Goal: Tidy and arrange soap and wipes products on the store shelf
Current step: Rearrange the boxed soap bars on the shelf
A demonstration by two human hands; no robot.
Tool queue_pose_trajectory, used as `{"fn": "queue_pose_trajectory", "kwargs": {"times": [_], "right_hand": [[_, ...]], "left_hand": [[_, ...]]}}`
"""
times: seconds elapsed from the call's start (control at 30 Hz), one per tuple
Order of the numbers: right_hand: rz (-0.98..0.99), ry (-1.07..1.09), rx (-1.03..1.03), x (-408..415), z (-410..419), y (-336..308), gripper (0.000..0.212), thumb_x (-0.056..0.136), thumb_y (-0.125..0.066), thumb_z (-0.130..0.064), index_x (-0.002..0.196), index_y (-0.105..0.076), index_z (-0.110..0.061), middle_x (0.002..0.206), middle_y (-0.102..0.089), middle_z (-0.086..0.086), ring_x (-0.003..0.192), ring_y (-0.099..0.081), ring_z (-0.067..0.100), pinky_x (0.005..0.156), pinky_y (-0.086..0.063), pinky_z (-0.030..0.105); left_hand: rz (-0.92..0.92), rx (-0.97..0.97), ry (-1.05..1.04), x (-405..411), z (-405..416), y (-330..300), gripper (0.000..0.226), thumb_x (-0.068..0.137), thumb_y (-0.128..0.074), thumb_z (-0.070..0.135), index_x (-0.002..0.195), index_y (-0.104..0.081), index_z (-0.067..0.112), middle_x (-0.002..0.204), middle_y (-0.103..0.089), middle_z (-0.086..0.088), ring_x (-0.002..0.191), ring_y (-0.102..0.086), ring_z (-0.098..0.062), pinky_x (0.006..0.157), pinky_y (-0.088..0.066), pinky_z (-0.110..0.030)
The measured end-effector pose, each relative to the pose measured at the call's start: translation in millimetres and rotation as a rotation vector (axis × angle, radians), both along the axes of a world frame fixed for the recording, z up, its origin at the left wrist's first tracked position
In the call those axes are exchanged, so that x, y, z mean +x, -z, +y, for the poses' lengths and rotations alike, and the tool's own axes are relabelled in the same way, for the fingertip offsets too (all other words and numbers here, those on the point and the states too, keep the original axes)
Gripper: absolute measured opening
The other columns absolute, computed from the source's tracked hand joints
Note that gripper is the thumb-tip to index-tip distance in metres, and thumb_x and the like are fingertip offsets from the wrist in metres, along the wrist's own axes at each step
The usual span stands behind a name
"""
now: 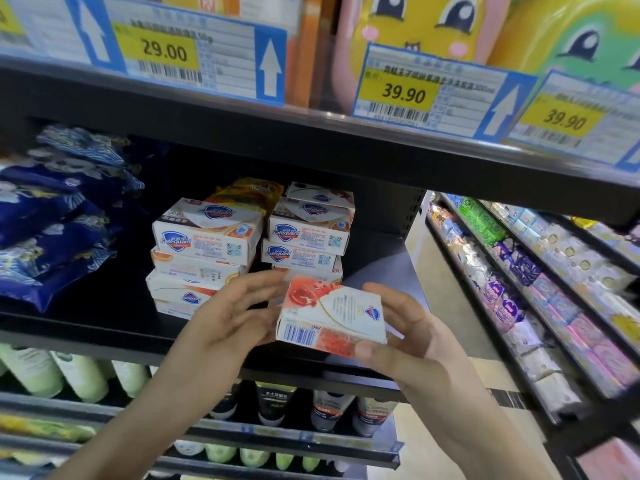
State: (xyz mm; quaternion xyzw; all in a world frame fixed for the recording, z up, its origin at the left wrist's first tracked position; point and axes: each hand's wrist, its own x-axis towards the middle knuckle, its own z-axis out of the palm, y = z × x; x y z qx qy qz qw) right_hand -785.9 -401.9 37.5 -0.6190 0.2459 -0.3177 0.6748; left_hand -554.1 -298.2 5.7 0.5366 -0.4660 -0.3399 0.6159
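right hand (412, 336) gripping red-white soap box (330, 315) in front of the shelf (104, 327) | left hand (235, 313) lying open, fingers touching the box's left edge | soap stacks (249, 244) sitting just behind

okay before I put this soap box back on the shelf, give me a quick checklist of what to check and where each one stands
1. Grip on the soap box: ok. The right hand holds its right side, thumb under the lower edge; the left hand supports its left side.
2. Matching product on the shelf: ok. Both stacks carry the same shield logo.
3. Left stack steady: not ok. Its boxes sit skewed, edges out of line.
4. Right stack steady: cannot tell. Its base is hidden behind the held box.
5. Bare landing space: ok. Open shelf shows right of the stacks.
6. Blue wipes packs out of the way: ok. They lie well left of the stacks.
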Motion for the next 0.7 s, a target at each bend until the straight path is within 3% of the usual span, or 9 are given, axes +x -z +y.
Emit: {"fn": "queue_pose_trajectory", "kwargs": {"times": [0.07,0.17,0.27,0.37,0.53,0.7], "right_hand": [[0.0,0.034,-0.084,-2,0,1,0.067,0.069,-0.088,-0.018,0.129,-0.063,-0.035,0.133,-0.069,0.003,0.119,-0.068,0.028,0.094,-0.059,0.035],[0.029,0.031,-0.212,-3,1,4,0.067,0.074,-0.083,-0.006,0.13,-0.059,-0.034,0.13,-0.069,0.002,0.118,-0.066,0.027,0.088,-0.06,0.037],[0.084,0.012,-0.318,-2,3,7,0.069,0.078,-0.078,-0.001,0.132,-0.055,-0.036,0.133,-0.066,0.0,0.12,-0.064,0.024,0.085,-0.057,0.03],[0.096,0.009,-0.352,-1,4,10,0.07,0.078,-0.078,-0.007,0.134,-0.052,-0.04,0.137,-0.063,-0.002,0.122,-0.063,0.023,0.086,-0.056,0.031],[0.123,0.015,-0.35,-2,4,13,0.071,0.077,-0.078,-0.013,0.135,-0.049,-0.042,0.133,-0.065,0.0,0.119,-0.063,0.024,0.085,-0.056,0.032],[0.176,0.03,-0.374,-3,4,11,0.077,0.081,-0.076,-0.013,0.141,-0.043,-0.049,0.133,-0.065,-0.008,0.119,-0.064,0.02,0.084,-0.058,0.031]], "left_hand": [[0.111,0.107,-0.014,2,-1,-4,0.027,0.1,-0.061,0.041,0.124,-0.072,0.038,0.12,-0.078,0.001,0.111,-0.075,-0.019,0.084,-0.062,-0.024],[0.243,0.224,0.061,1,-2,-8,0.051,0.076,-0.071,0.072,0.11,-0.08,0.035,0.11,-0.08,-0.01,0.099,-0.078,-0.032,0.076,-0.065,-0.034],[0.212,0.229,0.126,-5,-3,-11,0.051,0.064,-0.082,0.069,0.104,-0.08,0.037,0.111,-0.08,-0.006,0.1,-0.078,-0.026,0.079,-0.064,-0.029],[0.142,0.214,0.149,-9,-3,-12,0.03,0.082,-0.085,0.051,0.106,-0.078,0.036,0.11,-0.08,-0.002,0.103,-0.077,-0.019,0.083,-0.061,-0.021],[0.119,0.208,0.117,-13,-1,-18,0.046,0.075,-0.075,0.043,0.114,-0.073,0.02,0.108,-0.08,-0.002,0.105,-0.076,-0.015,0.084,-0.06,-0.019],[0.093,0.183,0.11,-14,0,-23,0.024,0.085,-0.082,0.043,0.107,-0.075,0.036,0.112,-0.08,0.0,0.107,-0.075,-0.013,0.084,-0.06,-0.019]]}}
